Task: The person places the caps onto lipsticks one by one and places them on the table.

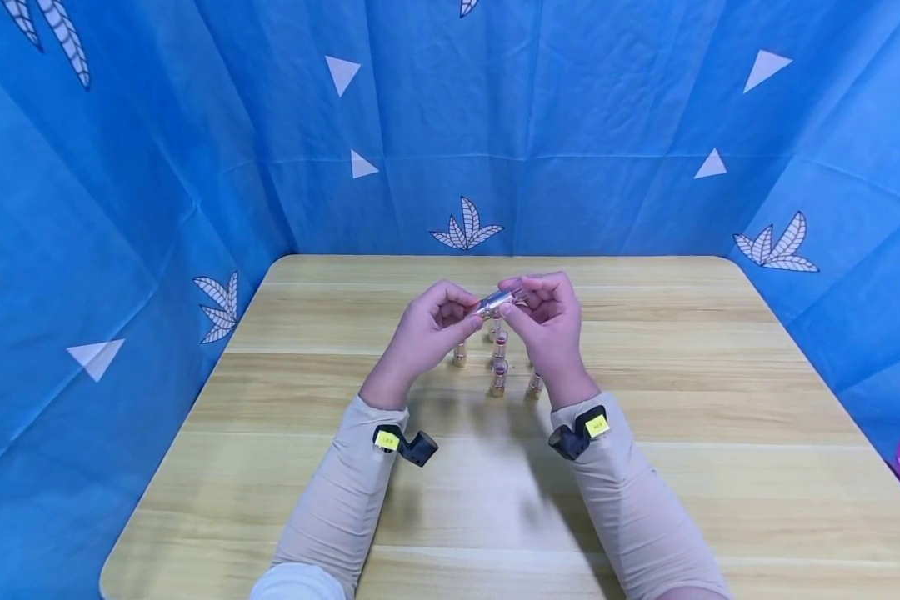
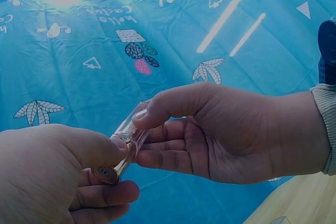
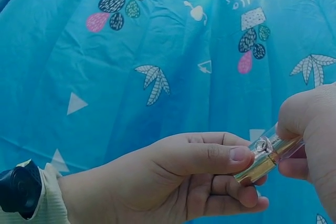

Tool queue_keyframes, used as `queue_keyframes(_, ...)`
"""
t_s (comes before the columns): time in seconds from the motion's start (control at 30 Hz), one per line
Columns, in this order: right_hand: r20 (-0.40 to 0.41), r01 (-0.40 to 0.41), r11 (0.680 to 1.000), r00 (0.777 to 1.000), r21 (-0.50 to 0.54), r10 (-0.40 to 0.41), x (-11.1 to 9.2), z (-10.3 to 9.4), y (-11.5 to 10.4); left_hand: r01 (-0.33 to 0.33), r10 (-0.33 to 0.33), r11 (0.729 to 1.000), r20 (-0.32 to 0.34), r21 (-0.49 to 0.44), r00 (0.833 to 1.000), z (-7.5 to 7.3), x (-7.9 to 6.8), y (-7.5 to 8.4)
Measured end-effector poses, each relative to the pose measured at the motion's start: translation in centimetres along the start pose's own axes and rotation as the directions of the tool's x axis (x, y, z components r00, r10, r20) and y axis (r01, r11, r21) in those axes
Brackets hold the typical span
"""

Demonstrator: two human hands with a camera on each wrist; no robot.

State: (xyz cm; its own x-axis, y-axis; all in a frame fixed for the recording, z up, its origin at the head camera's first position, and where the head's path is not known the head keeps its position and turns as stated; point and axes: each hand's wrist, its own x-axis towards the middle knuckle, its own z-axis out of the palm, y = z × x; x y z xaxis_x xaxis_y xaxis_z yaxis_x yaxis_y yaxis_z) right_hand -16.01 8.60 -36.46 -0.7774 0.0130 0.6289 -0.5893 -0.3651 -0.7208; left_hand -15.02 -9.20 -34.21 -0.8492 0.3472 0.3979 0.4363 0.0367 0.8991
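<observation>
A lipstick tube [image 1: 493, 303] with a clear cap and a shiny gold base is held tilted in the air between both hands. My left hand [image 1: 427, 333] pinches the gold base [image 3: 256, 170] between thumb and fingers. At the other end, my right hand [image 1: 549, 329] grips the clear cap [image 2: 137, 136] with its thumb and fingertips. Below the hands, several similar lipsticks stand upright on the table, among them a front one [image 1: 499, 379], one to the left [image 1: 460, 354] and one to the right [image 1: 535, 384], partly hidden by the right hand and wrist.
The light wooden table [image 1: 285, 483] has rounded corners and spreads around the standing lipsticks. Blue patterned cloth [image 1: 592, 108] hangs behind it and at both sides. Each sleeved wrist carries a small black camera.
</observation>
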Motion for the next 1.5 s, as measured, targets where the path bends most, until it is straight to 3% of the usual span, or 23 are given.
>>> queue_keyframes(0.57,0.010,0.003,1.000,1.000,-0.005,-0.003,-0.1,0.3,0.3,0.012,-0.011,1.000,-0.015,0.019,1.000,0.0,0.0,0.2)
queue_keyframes(0.63,0.013,0.002,1.000,1.000,-0.011,-0.002,0.0,0.3,0.2,0.011,-0.011,1.000,-0.017,0.026,1.000,0.0,0.2,-0.5)
queue_keyframes(0.8,0.050,0.010,0.996,0.999,-0.085,-0.006,0.0,0.6,-0.6,0.011,-0.010,0.990,-0.009,0.142,1.000,-0.3,0.5,-2.7)
queue_keyframes(1.0,0.152,0.029,0.982,0.988,-0.189,0.000,0.1,1.1,-1.3,-0.086,0.083,0.941,0.026,0.328,0.996,-0.4,0.7,-3.1)
queue_keyframes(1.13,0.187,0.025,0.963,0.982,-0.268,0.026,0.2,1.1,-1.8,-0.067,0.061,0.931,0.029,0.359,0.998,-0.5,0.5,-3.2)
queue_keyframes(1.27,0.144,0.000,0.949,0.988,-0.316,0.048,0.4,0.1,-2.1,0.011,-0.017,0.941,0.015,0.338,1.000,-1.0,0.0,-3.5)
queue_keyframes(1.4,0.020,-0.001,0.952,1.000,-0.306,0.007,0.8,-2.5,-1.8,0.068,-0.071,0.945,-0.001,0.319,0.997,-1.6,-0.9,-4.1)
queue_keyframes(1.5,-0.084,-0.001,0.959,0.996,-0.285,-0.024,0.7,-5.0,-0.6,0.091,-0.101,0.936,0.012,0.339,0.995,-1.9,-1.8,-5.1)
